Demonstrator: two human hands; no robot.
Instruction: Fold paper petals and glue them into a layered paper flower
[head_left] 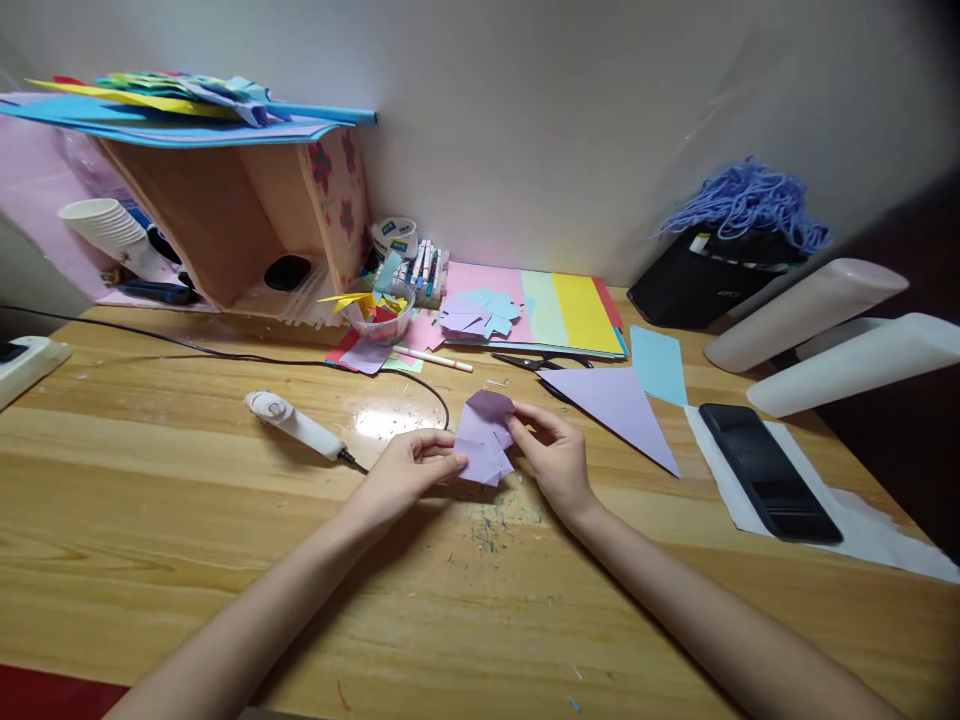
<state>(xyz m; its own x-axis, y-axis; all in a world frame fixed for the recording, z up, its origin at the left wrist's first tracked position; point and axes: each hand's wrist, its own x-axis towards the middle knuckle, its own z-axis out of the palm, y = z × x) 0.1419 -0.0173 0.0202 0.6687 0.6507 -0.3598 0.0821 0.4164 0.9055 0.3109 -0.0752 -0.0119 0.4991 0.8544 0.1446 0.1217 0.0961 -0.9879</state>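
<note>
A folded lilac paper piece (484, 438) is held just above the wooden desk (187, 500), between both my hands. My left hand (409, 468) pinches its lower left edge with curled fingers. My right hand (551, 452) grips its right side, thumb and fingers closed on the folds. A lilac paper triangle (619, 408) lies flat just to the right of my right hand. Small paper scraps speckle the desk below the hands.
A white glue gun (294, 422) with a black cord lies to the left. Behind are a bowl of paper bits (379, 310), markers (424, 265), coloured sheets (559, 312), scissors (536, 362) and a wooden box (225, 225). A black phone (776, 470) lies on white paper at right.
</note>
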